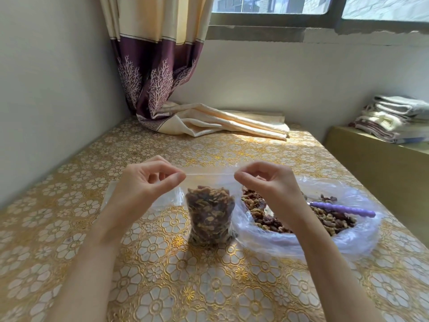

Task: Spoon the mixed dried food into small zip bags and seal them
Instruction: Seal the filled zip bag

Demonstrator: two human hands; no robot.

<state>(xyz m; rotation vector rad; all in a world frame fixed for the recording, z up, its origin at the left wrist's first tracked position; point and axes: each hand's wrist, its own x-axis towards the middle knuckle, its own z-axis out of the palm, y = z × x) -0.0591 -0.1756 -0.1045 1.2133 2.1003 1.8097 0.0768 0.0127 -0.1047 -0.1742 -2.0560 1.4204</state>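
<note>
Filled zip bag [210,214] upright — long axis vertical, mouth up, seemingly stretched between 2 pinching hands' fingers [178,178].

Clear glossy plastic zip bag [210,182], glossy embossed tablecloth [209,287], smooth purple plastic spoon [343,209], cloth curtain [157,66]

A table covered in a gold floral-patterned cloth [162,287] is carrying a small clear zip bag full of mixed dried food [210,217], standing upright. Just beside it a large clear plastic bag of the same mix [325,240] is sitting. Empty clear bags [167,198] are lying flat, and a cream curtain end [220,123] is trailing at the far edge.
</note>
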